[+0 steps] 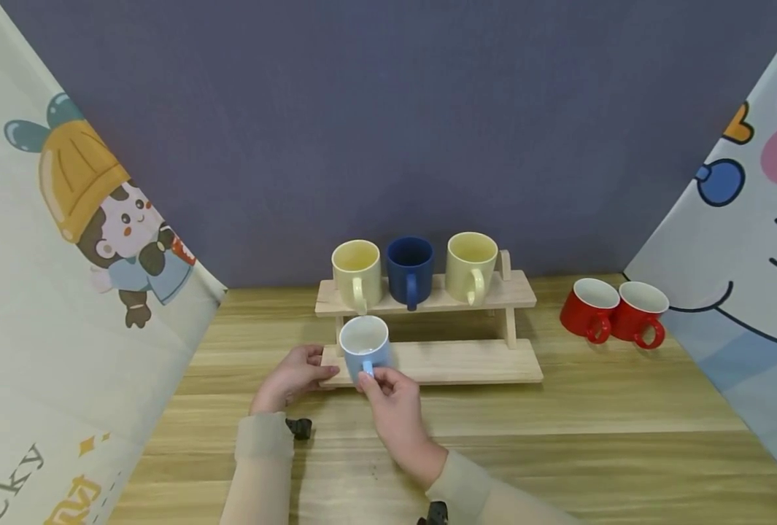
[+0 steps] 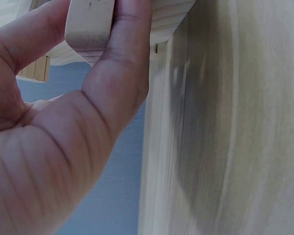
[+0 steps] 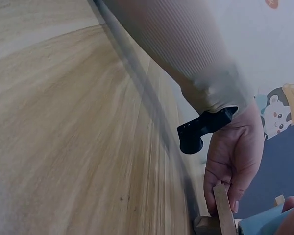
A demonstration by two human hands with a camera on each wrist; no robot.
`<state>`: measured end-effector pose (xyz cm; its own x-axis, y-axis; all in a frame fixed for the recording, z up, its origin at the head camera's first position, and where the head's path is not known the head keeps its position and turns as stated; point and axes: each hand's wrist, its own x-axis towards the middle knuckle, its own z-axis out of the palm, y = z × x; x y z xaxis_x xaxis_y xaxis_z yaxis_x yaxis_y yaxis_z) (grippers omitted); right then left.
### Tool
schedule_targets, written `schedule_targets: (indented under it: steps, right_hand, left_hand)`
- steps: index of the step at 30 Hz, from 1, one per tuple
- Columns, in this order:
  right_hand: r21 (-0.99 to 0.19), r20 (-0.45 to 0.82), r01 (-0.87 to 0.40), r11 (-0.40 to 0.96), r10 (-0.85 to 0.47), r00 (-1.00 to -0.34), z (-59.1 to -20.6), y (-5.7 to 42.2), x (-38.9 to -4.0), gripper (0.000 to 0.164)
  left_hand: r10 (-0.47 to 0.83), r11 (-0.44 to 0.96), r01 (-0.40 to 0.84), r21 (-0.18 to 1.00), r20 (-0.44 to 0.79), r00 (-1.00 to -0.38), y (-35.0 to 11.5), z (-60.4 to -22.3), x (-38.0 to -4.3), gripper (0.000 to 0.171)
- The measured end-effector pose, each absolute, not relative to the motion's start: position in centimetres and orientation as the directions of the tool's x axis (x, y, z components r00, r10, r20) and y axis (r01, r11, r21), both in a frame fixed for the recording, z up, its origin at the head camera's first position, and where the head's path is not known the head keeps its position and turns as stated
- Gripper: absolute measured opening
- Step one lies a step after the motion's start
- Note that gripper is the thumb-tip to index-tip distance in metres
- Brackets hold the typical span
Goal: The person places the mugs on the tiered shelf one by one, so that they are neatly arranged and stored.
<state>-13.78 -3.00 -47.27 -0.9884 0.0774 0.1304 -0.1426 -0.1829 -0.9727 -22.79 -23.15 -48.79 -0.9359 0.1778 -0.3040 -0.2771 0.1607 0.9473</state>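
Observation:
A wooden two-tier rack stands on the table against the back wall. My left hand grips the left end of its lower shelf; in the left wrist view, thumb and fingers lie on either side of the board end. With thumb and fingers, my right hand pinches the handle of a light blue mug, white inside. This mug is upright over the left part of the lower shelf. In the right wrist view, the mug shows only at the bottom corner, beside the shelf end.
On the upper tier stand a yellow mug, a dark blue mug and another yellow mug, handles facing forward. Two red mugs sit side by side on the table to the right. Printed side panels flank the table.

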Motion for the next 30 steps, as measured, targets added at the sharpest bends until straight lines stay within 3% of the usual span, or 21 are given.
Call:
schedule_targets:
  steps: [7, 30]
  right_hand:
    - [-0.99, 0.099, -0.102, -0.097, 0.036, -0.994, -47.7, -3.0, -14.4, 0.014]
    - [-0.997, 0.08, -0.08, 0.004, -0.057, -0.995, -46.9, -1.1, -14.7, 0.026]
  left_hand:
    - [0.18, 0.169, -0.273, 0.947, -0.302, -0.936, -23.1, -48.6, -22.7, 0.068]
    - [0.167, 0.209, -0.264, 0.941, -0.301, -0.939, -23.3, -48.7, -22.7, 0.075]
